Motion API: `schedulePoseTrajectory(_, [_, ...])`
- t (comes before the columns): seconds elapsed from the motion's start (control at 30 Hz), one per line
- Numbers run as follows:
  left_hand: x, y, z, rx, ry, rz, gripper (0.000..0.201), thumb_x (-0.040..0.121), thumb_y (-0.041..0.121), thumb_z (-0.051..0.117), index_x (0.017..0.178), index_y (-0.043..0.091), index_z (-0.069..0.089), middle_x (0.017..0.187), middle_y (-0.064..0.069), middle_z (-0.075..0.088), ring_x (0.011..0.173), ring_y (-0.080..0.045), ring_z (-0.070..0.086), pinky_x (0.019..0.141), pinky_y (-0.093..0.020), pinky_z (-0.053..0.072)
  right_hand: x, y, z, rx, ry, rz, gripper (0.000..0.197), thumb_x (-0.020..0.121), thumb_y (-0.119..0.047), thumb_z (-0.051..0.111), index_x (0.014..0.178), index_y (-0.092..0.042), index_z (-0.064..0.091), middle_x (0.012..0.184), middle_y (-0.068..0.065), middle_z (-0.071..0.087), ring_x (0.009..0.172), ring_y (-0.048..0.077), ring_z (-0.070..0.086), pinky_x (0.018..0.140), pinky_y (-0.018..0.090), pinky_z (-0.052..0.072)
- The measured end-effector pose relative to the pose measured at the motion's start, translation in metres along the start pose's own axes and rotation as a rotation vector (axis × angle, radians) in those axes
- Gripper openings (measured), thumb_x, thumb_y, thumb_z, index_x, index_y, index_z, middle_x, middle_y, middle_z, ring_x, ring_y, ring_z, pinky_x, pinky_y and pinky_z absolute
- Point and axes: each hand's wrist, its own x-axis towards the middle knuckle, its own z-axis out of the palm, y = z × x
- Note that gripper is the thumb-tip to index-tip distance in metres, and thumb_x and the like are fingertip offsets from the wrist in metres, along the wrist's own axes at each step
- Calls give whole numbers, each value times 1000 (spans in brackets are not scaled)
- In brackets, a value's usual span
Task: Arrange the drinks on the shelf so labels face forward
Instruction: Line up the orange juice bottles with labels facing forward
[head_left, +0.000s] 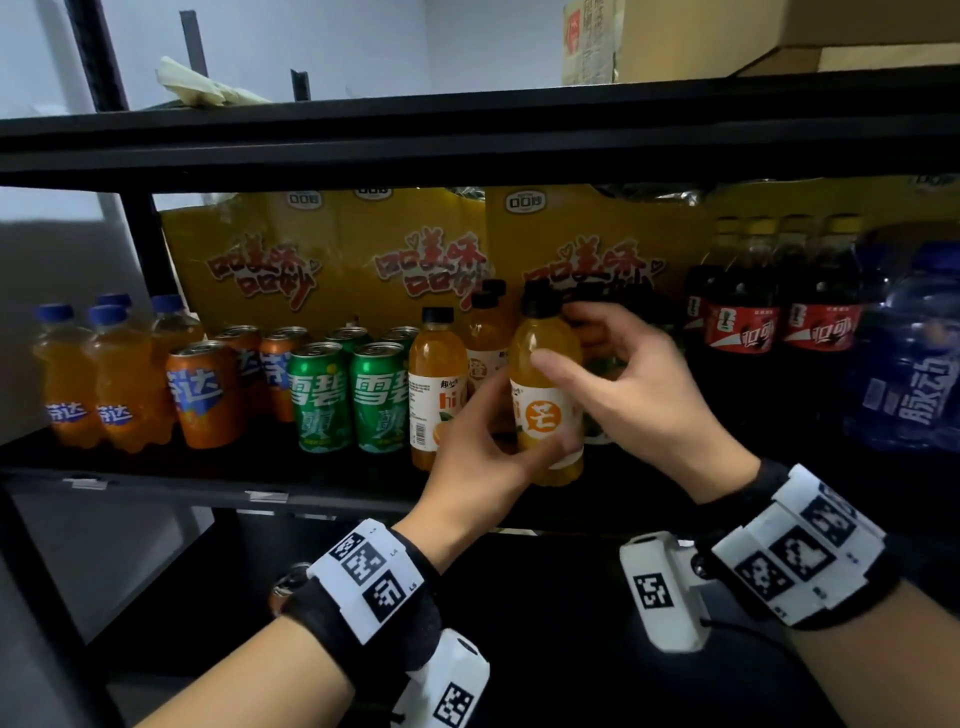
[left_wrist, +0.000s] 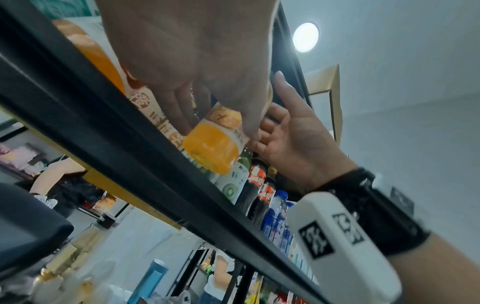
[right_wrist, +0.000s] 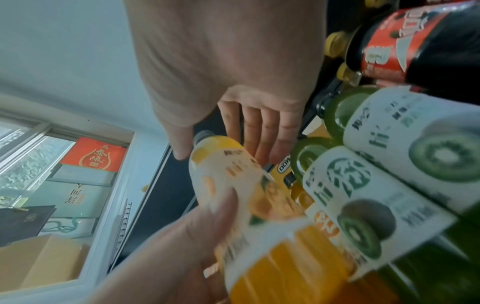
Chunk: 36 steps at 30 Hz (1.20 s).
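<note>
Left hand (head_left: 483, 457) grips the lower body of an orange juice bottle (head_left: 545, 384), fingers wrapped around it below the white label, thumb on the near side. In the left wrist view the bottle's base sits clear of the shelf's front rail (left_wrist: 145, 164), held just above the shelf edge. The bottle is upright, black cap on top, with an orange roundel on the label turned toward the viewer.

Right hand (head_left: 623, 384) is on the same bottle's upper part: thumb lies across the shoulder, fingers reach round near the cap. The right wrist view shows those fingers (right_wrist: 262, 131) fairly straight behind the bottle's neck; whether they actually clamp it I cannot tell.

Just left of the left hand stands a second orange juice bottle (head_left: 436, 384), label partly turned sideways, and another behind it. Behind the right hand, two green kiwi drink bottles (right_wrist: 363, 195), nearly hidden in the head view. Further right, dark cola bottles (head_left: 779, 312) with red labels, then blue bottles (head_left: 909, 374).

Left of the left hand: two green cans (head_left: 348, 395), orange cans (head_left: 205, 392), then small orange soda bottles (head_left: 93, 379) with blue caps. Yellow printed cartons (head_left: 332, 260) line the back of the shelf.
</note>
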Motion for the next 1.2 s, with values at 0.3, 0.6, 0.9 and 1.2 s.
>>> schedulePoseTrajectory(0.3, [10,-7,25,87,-81,-105,59,75,33,91,128,33,64,114,9,74,104,-5,70,93,-37,60,11,9,-29,-342,35,-9,65,85,-49,76,142,-29,55,120,-17,62,103,-5,60,86,19,51])
schedulePoseTrajectory(0.6, [17,-8,41,145,-132,-156,68,71,34,94,126,37,55,113,18,69,98,10,65,77,-9,54,8,8,-41,-502,40,-35,53,89,-40,76,136,-24,60,116,-12,52,110,8,54,88,26,44])
schedulePoseTrajectory(0.9, [13,-3,30,244,-156,-161,74,69,58,87,133,37,54,107,17,69,93,8,66,77,-14,56,14,-12,-38,-543,10,-41,41,91,-40,72,129,-24,65,119,-12,48,125,15,51,97,24,35])
schedulePoseTrajectory(1.2, [46,56,-49,548,176,405,15,91,32,69,102,21,72,97,7,70,87,-4,66,76,-16,50,45,-62,-9,-545,-94,-137,33,97,-32,68,126,-17,68,120,-1,69,111,16,63,92,30,52])
